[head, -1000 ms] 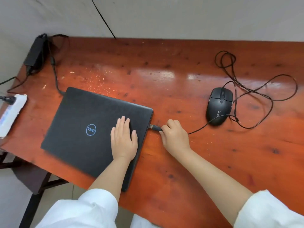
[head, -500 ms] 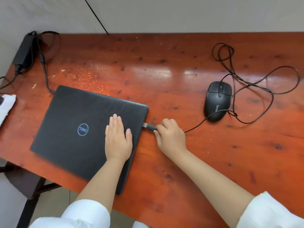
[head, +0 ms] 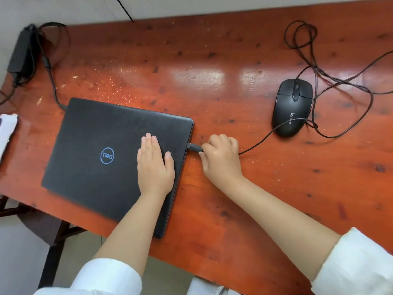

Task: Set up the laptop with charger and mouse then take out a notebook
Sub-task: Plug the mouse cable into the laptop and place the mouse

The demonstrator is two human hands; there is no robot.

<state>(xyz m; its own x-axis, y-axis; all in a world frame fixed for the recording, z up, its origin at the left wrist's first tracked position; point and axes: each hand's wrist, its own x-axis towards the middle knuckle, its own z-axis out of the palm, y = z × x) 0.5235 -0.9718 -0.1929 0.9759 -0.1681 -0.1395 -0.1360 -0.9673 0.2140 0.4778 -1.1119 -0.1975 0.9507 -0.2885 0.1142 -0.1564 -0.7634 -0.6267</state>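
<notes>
Left hand (head: pixel 154 167) flat, fingers together, on laptop (head: pixel 110 150); right hand (head: pixel 221 156) fingers pinching USB plug (head: pixel 194 147).

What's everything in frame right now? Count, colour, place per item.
laptop: 1, black with blue logo, lid shut, left half of table
charger brick: 1, black, far left corner of table; its cable runs to the laptop's far left corner
mouse: 1, black, right of the laptop, apart from it
mouse cable: 1, black, looped loosely on the right side of the table
USB plug: 1, black, at the laptop's right edge
white object: 1, left edge, cut off, cannot identify
table: 1, reddish-brown wood
left hand: flat on the laptop lid
right hand: pinching the USB plug
sleeves: 2, white, bottom of view
</notes>
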